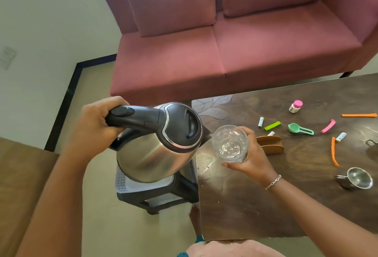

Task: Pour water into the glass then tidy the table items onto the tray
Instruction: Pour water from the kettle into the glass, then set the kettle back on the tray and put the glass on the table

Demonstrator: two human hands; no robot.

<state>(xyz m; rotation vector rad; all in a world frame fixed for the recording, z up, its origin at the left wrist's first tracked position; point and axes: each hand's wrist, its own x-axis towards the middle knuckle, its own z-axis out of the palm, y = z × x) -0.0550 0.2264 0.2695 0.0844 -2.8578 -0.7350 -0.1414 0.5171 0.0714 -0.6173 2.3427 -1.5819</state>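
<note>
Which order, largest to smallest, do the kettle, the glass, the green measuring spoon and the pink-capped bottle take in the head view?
1. kettle
2. glass
3. green measuring spoon and pink-capped bottle: too alike to rank, and both lie farther from the camera.

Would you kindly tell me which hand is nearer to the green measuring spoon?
Right. The right hand, holding the glass, is left of the spoon; the left hand grips the kettle, much farther left.

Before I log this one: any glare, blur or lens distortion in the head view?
Head view: wide-angle bending curves the sofa and table edges; glare washes out the table's far-left corner and streaks the kettle; the glass is sharp, its water level hard to read.
</note>
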